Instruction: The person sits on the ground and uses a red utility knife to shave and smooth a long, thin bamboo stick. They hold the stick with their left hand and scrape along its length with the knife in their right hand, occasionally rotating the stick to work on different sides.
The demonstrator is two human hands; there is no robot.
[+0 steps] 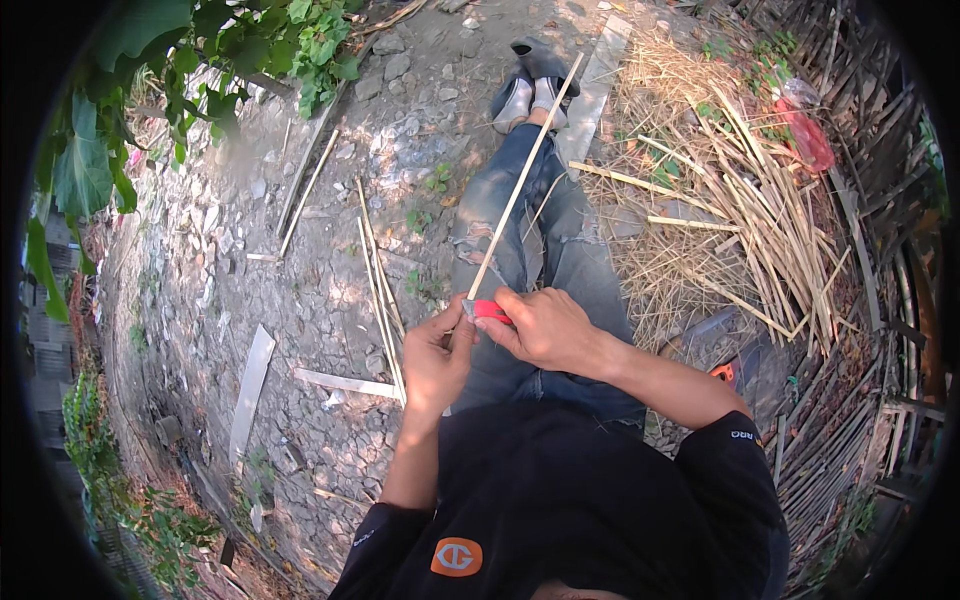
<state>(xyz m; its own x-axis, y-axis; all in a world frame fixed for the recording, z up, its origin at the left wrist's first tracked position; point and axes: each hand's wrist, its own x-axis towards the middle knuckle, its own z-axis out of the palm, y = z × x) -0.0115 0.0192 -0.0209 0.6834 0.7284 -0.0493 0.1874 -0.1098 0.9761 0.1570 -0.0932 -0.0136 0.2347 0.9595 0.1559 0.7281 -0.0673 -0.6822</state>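
Observation:
A long, thin bamboo strip (pixel 522 185) runs away from my hands, slanting up to the right above my outstretched legs. Its near end sits between the fingers of my left hand (pixel 437 360), which pinches it. My right hand (pixel 558 328) is closed round a small red tool (pixel 490 309) with a grey end, which looks like a utility knife. That grey end meets the strip right at my left fingertips; the blade itself is too small to make out. Both hands are close together over my thighs.
To the right lies a heap of split bamboo strips (pixel 770 220) among straw-like shavings (pixel 660 100), with an orange-handled tool (pixel 724 372) nearer me. A red plastic bag (pixel 808 138) is beyond. Several strips (pixel 378 285) and a flat board (pixel 250 390) lie left. Leaves (pixel 85 165) hang at upper left.

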